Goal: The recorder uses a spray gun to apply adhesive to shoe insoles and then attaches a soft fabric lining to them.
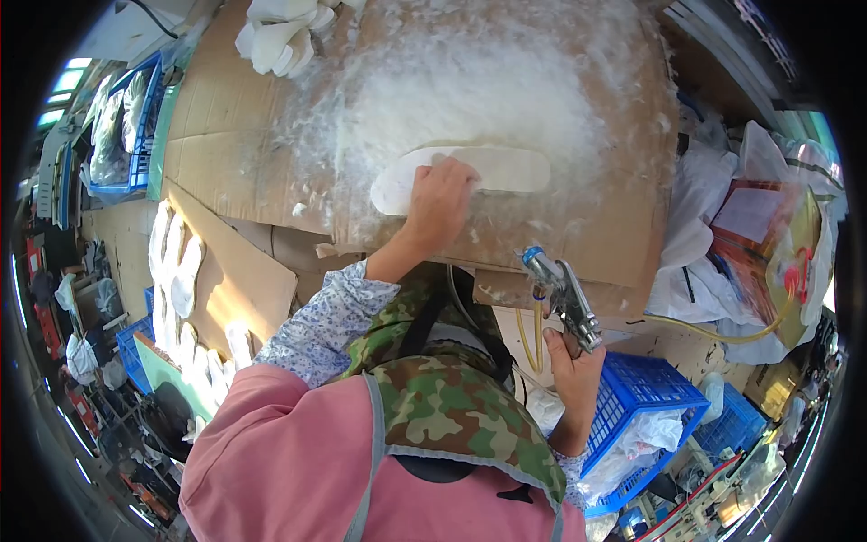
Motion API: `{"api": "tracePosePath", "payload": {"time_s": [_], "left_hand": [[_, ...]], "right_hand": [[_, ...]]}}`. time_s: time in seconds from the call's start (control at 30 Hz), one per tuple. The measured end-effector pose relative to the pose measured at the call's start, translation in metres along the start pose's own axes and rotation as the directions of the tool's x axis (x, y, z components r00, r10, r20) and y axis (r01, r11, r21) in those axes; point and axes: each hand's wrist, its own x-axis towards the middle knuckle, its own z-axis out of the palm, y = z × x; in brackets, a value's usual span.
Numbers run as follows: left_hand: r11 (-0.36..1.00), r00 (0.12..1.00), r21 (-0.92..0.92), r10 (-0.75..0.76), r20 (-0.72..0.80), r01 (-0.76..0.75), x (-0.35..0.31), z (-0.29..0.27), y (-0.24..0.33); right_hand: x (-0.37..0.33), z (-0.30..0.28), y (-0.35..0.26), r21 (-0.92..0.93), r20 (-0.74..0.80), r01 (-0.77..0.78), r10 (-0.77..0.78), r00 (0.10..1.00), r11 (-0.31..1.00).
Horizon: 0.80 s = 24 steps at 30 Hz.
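A white, sole-shaped insole (522,170) lies flat on the cardboard, its rounded ends to the left and right. My left hand (440,206) rests on its middle with curled fingers gripping it. My right hand (575,375) is closed around a metal spray gun (567,294) beyond the cardboard's near edge. The blue-ringed nozzle of the gun points up and left, toward the board, apart from the insole. A yellowish hose (526,341) hangs beneath the gun.
White fuzzy residue (461,99) coats the cardboard sheet (226,135). Stacked white pieces (275,41) sit at the far left. More insoles (176,262) lie on a board at left. A blue crate (641,388) stands by my right arm; plastic bags (700,203) crowd the right.
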Motion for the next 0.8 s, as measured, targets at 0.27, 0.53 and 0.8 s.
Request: {"api": "tracePosePath", "payload": {"time_s": [0.27, 0.53, 0.8], "left_hand": [[0.989, 0.993, 0.126, -0.071, -0.095, 0.082, -0.01, -0.02, -0.018], [0.993, 0.993, 0.106, 0.038, 0.109, -0.05, -0.004, -0.008, -0.033], [0.934, 0.952, -0.183, -0.304, 0.04, 0.306, -0.01, -0.058, -0.059]], "right_hand": [[0.011, 0.02, -0.002, 0.015, -0.036, 0.087, -0.086, 0.996, 0.996], [0.008, 0.055, -0.017, -0.028, -0.026, 0.011, -0.012, 1.0, 1.0], [0.011, 0.077, -0.036, -0.023, -0.045, 0.075, -0.076, 0.996, 0.997]]}}
